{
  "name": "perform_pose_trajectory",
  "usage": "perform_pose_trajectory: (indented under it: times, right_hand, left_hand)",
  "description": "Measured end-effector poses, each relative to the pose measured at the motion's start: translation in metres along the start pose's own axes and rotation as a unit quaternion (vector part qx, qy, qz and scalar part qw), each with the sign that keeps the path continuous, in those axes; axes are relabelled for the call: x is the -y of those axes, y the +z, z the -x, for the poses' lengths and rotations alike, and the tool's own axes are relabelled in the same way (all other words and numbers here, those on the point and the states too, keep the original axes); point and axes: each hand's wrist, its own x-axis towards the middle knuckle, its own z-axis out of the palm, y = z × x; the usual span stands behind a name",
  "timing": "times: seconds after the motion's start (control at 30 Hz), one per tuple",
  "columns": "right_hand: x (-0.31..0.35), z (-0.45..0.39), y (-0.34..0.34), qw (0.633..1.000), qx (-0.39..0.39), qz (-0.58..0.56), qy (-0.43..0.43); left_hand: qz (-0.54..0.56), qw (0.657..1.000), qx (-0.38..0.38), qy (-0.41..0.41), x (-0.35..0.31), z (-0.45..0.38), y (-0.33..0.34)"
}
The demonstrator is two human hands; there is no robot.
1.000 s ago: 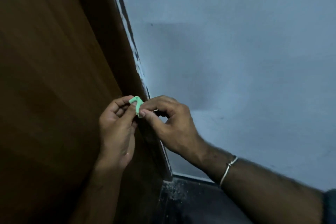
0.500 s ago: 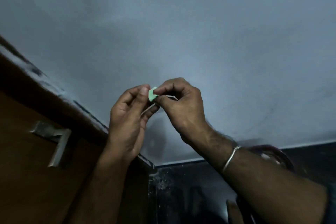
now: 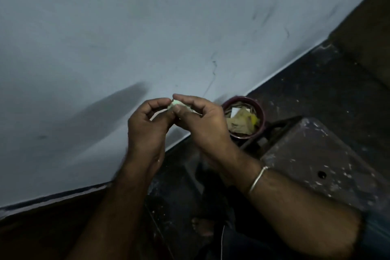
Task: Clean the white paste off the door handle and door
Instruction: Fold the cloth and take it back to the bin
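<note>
Grip: both hands are pinching one small pale green piece (image 3: pixel 176 104) between their fingertips, in front of the wall, above the floor edge
Left hand (image 3: pixel 147 126): it is holding the left side of the green piece, with the thumb and the first finger curled around it; the other fingers are bending loosely under it
Right hand (image 3: pixel 202 120): it is pinching the right side of the same piece between the thumb and the first finger; the knuckles are pointing up
Green piece: only a small part is showing between the fingers, pale green to almost white; I cannot tell what material it is
Door and handle: they are not showing in this view, so the paste on them cannot be judged
Bracelet (image 3: pixel 257 179): a thin metal ring is sitting on the right wrist
Wall (image 3: pixel 105 27): a grey-blue painted surface is filling the upper left part, with some dark marks and the shadow of the arms on it
Bucket (image 3: pixel 261 112): a dark red round container is standing on the floor just beside the right hand, with crumpled yellowish and white paper lying inside
Floor (image 3: pixel 316 95): it is looking dark, with pale specks on it
Slab (image 3: pixel 316 162): a dark speckled flat block is lying to the right of the bucket
</note>
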Motion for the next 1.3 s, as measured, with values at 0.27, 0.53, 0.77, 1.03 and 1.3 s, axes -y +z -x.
perform_pose_trajectory:
  times: [0.27, 0.53, 0.77, 1.03, 1.3]
  right_hand:
    - [-0.068, -0.059, -0.124, 0.953, -0.149, 0.236, -0.117]
    - [-0.132, -0.116, -0.219, 0.965, -0.244, 0.090, 0.016]
    - [-0.174, -0.171, -0.288, 0.916, -0.209, 0.331, 0.081]
    - [-0.210, -0.206, -0.316, 0.875, -0.221, 0.425, 0.075]
    - [-0.192, -0.188, -0.296, 0.897, -0.231, 0.374, 0.040]
  left_hand:
    - [0.034, 0.977, 0.106, -0.181, 0.111, -0.043, 0.103]
    - [0.026, 0.950, 0.138, -0.279, 0.222, -0.085, 0.177]
    - [-0.114, 0.944, 0.180, -0.254, 0.306, -0.113, 0.208]
    - [-0.204, 0.944, 0.194, -0.173, 0.337, -0.124, 0.220]
    - [-0.207, 0.947, 0.191, -0.155, 0.320, -0.123, 0.212]
